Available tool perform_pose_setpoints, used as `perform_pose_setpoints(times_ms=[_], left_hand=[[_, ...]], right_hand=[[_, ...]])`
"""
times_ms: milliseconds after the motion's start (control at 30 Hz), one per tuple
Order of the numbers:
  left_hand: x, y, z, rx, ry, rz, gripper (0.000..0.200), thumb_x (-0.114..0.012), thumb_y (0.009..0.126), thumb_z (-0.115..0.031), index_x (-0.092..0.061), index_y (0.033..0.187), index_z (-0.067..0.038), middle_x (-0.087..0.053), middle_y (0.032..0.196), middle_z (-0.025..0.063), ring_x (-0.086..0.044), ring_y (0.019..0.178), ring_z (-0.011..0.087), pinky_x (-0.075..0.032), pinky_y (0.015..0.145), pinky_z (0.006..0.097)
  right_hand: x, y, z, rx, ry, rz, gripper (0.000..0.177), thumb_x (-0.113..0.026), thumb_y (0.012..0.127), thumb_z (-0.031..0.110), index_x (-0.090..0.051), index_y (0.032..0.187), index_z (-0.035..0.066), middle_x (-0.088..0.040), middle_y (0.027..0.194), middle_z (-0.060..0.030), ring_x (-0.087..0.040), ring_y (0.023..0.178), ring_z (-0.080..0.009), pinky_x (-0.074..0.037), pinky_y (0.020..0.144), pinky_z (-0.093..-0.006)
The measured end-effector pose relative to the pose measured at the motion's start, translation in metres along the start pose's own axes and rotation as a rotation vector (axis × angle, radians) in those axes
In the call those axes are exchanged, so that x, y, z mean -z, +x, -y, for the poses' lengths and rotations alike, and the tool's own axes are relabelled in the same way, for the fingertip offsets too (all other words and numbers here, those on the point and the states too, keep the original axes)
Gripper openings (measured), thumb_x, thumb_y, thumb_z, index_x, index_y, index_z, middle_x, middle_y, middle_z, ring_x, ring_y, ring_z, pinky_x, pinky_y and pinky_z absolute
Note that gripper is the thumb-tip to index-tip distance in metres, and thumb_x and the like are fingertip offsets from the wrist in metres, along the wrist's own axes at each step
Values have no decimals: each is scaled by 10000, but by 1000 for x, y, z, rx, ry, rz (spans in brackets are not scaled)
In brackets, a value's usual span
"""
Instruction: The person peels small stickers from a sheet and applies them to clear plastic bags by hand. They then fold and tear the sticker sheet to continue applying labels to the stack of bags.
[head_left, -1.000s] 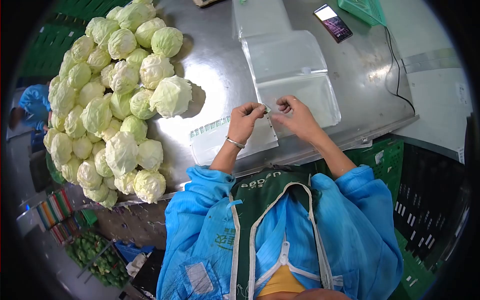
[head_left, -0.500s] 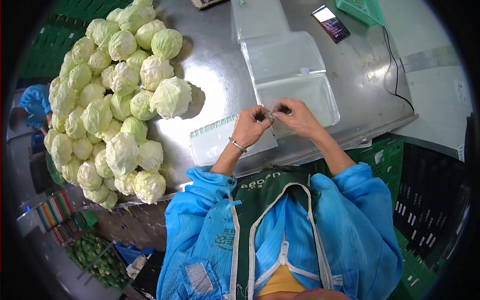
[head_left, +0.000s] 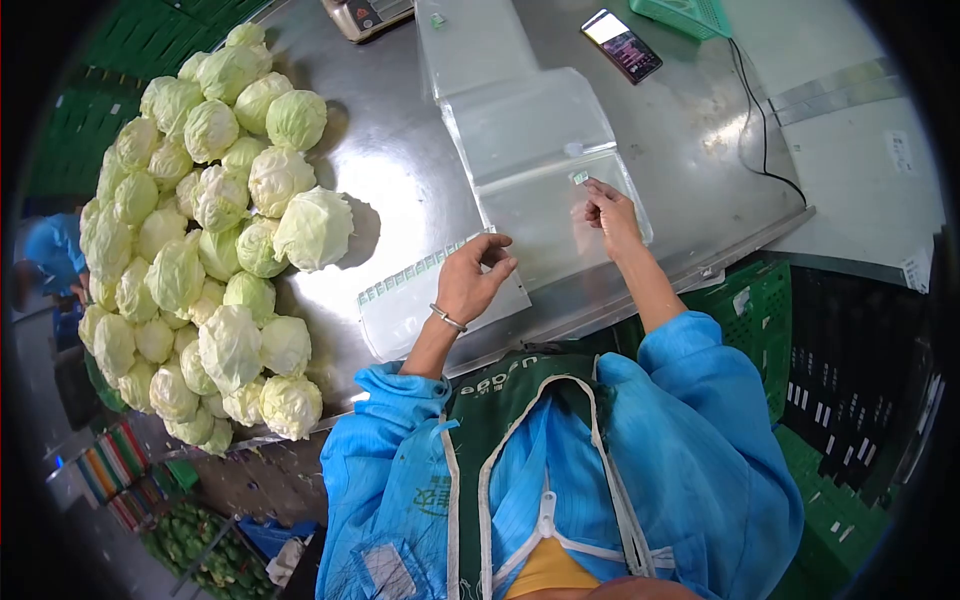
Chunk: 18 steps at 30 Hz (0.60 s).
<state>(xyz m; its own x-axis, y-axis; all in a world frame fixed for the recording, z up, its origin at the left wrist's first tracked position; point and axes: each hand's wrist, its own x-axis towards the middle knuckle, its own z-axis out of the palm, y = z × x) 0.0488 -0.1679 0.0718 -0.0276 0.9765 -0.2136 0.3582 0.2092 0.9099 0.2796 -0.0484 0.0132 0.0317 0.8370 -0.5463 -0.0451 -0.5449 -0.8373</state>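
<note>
My right hand [head_left: 608,212] is over the clear plastic bags [head_left: 535,125], its fingertips pinching a small green-and-white sticker [head_left: 579,177] close above the bag surface. My left hand [head_left: 474,279], with a bracelet at the wrist, is open, thumb and index finger apart with nothing between them. It hovers over the right part of a white sheet [head_left: 400,325]. Along the sheet's upper edge runs a row of small green-and-white stickers [head_left: 408,272], partly covered by my left hand.
A large heap of cabbages [head_left: 200,250] covers the left of the metal table. At the back are a weighing scale [head_left: 368,14], a phone [head_left: 621,45] and a green basket [head_left: 690,14]. A black cable [head_left: 765,130] runs down the right side. Another person's blue sleeve [head_left: 55,250] shows far left.
My hands have parted from a shared pinch. The right has moved up over the bags with the sticker; the left has opened and moved slightly down and left. The whole view has shifted a little.
</note>
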Motion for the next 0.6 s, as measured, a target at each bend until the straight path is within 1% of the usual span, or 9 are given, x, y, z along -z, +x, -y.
perform_pose_setpoints(times_ms=[100,200,233,300,333,400,433,500,600], left_hand=[[-1,8,-8,-78,89,7,278,-695,796,-140,-639,1047,-36,-677,825,76,-651,774,167,-499,710,294],[-4,19,-16,-129,169,24,283,-702,780,-150,-641,1040,-58,-669,869,73,-646,803,200,-494,716,319],[-6,22,-18,-140,192,35,287,-705,772,-154,-642,1038,-67,-664,887,70,-642,817,213,-491,722,331],[-13,23,-12,-237,416,59,280,-713,754,-180,-643,1012,-96,-638,918,73,-613,854,251,-460,747,366],[-16,23,-9,-286,527,68,277,-718,744,-192,-644,999,-110,-625,934,74,-598,872,270,-444,759,383],[-19,17,-7,-309,514,90,284,-721,735,-183,-642,1002,-124,-608,946,70,-577,892,273,-420,775,392],[-20,13,-8,-318,506,101,289,-723,730,-178,-641,1003,-130,-600,953,68,-566,902,274,-407,783,397],[-13,3,-12,-367,454,17,292,-727,722,-158,-637,998,-118,-608,955,72,-571,900,277,-412,779,394],[5,-7,-1,-391,366,-169,301,-735,706,-131,-633,987,-100,-619,971,79,-576,912,280,-417,779,391]], right_hand=[[0,3,-6,90,-43,1,288,-612,900,168,-629,1145,18,-552,676,9,-474,563,-41,-402,523,-200],[7,17,-18,186,-274,-18,319,-592,902,163,-612,1165,-16,-615,720,-82,-576,599,-155,-465,571,-286],[9,17,-19,300,-477,-16,341,-581,903,165,-589,1194,-12,-626,753,-121,-597,648,-216,-474,605,-326],[13,13,-18,526,-883,-16,388,-559,906,169,-543,1253,-5,-649,820,-199,-639,746,-337,-493,673,-406],[13,9,-15,489,-958,-20,417,-548,908,178,-507,1287,10,-644,853,-219,-626,794,-371,-485,704,-432],[8,1,-7,414,-1108,-24,479,-526,913,197,-434,1356,40,-635,920,-259,-601,891,-441,-470,765,-486],[6,-1,-2,348,-1133,-48,495,-521,915,207,-409,1372,55,-639,929,-250,-603,893,-431,-471,767,-483],[4,-5,3,211,-1182,-94,529,-511,918,226,-358,1404,84,-645,945,-233,-608,897,-412,-473,772,-478],[13,-4,1,546,-990,-89,518,-507,920,249,-373,1391,81,-649,930,-233,-614,875,-413,-473,777,-485]])
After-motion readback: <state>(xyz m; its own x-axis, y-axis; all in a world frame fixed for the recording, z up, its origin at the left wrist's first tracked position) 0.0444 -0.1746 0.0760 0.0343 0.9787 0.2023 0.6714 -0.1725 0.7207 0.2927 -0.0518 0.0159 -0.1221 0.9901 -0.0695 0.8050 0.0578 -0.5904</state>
